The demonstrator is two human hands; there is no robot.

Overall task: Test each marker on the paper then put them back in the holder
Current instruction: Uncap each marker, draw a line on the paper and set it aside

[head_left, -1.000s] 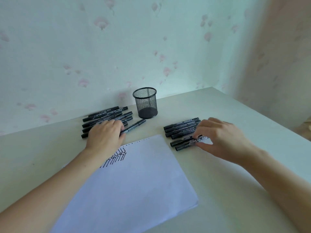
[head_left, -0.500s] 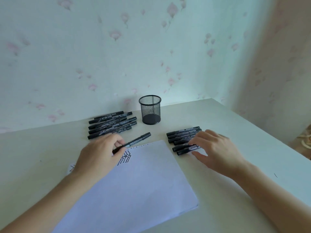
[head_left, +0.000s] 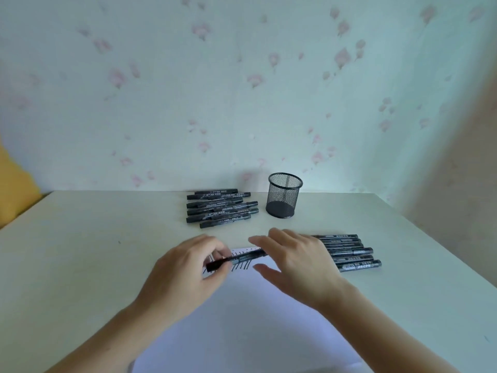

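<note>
My left hand (head_left: 185, 267) pinches a black marker (head_left: 236, 259) that lies level just above the top edge of the white paper (head_left: 250, 324). My right hand (head_left: 298, 262) hovers beside the marker's right end with fingers spread and relaxed; whether it touches the marker is unclear. Black test strokes (head_left: 240, 265) show on the paper under the marker. The black mesh holder (head_left: 284, 195) stands empty near the wall. One group of several black markers (head_left: 220, 208) lies left of the holder, another group (head_left: 349, 253) lies right of my right hand.
The pale table (head_left: 94, 238) meets a flowered wall at the back. Its right edge runs diagonally past the right marker group. Something yellow (head_left: 13, 189) sits beyond the table's left edge.
My left hand lifted one marker away from the left group and brought it over the paper's top edge. My right hand left the right group and moved left toward the marker. The camera shifted.
</note>
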